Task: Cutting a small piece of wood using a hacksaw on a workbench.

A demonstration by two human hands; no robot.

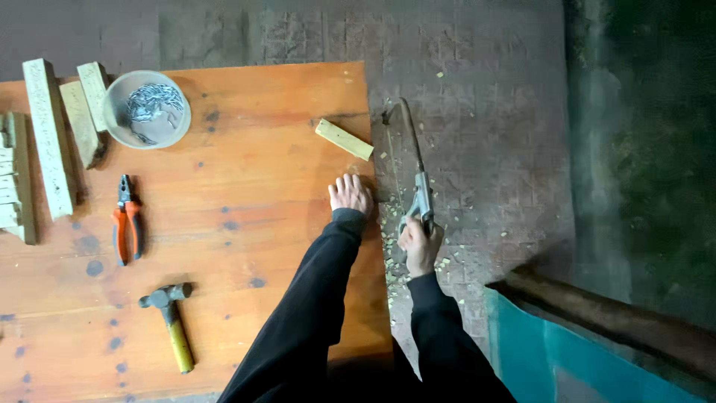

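Two hands work: left hand (350,194) lies flat, fingers spread, on the orange plywood bench (246,224); right hand (419,242) is clenched round a thin-bladed saw (415,172).

A slim handsaw (412,160) with a grey handle stood at the tabletop's right edge, blade pointing away. A short pale wood offcut (344,139) lay tilted just beside it on the orange tabletop (246,224).

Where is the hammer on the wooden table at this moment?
In the head view, the hammer lies near the lower left part of the wooden table, just below the orange-handled pliers and left of the person's left sleeve.
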